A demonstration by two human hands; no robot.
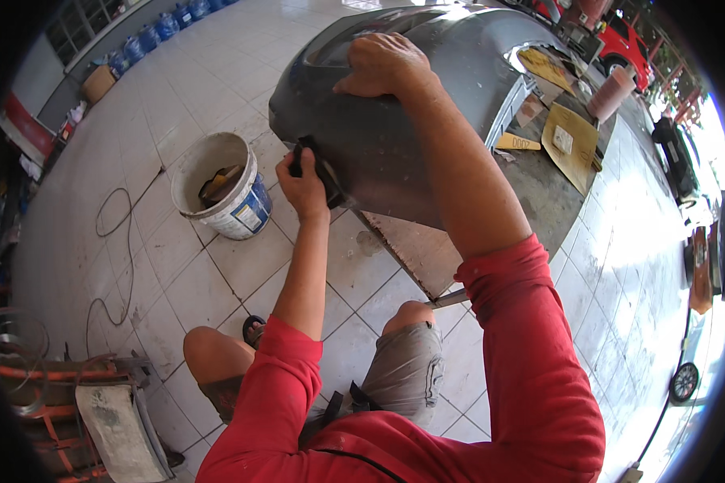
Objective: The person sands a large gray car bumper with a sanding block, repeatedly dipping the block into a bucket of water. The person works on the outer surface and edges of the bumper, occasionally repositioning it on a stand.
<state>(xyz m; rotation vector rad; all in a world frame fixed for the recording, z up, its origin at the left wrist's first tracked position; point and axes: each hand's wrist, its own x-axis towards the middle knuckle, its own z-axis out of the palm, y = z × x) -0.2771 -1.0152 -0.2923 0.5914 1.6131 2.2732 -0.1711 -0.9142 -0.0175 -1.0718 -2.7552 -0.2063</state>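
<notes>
A dark grey car bumper [370, 153] with a dull, scuffed surface rests on a workbench in front of me. My left hand [302, 187] is closed round a black piece [330, 182] at the bumper's near left edge. Whether this piece is loose or part of the bumper, I cannot tell. Higher up on the bumper, my right hand [387, 64] lies knuckles up with its fingers bent and pressed together. The underside of that hand is hidden, so anything beneath the fingers does not show.
Left of the bumper, a white and blue bucket [217, 187] stands on the tiled floor with dark things inside. Sandpaper sheets [570, 145] and a pinkish cylinder [612, 94] lie on the bench [540, 189]. A thin cable [129, 249] crosses the floor; blue water jugs [167, 27] line the wall.
</notes>
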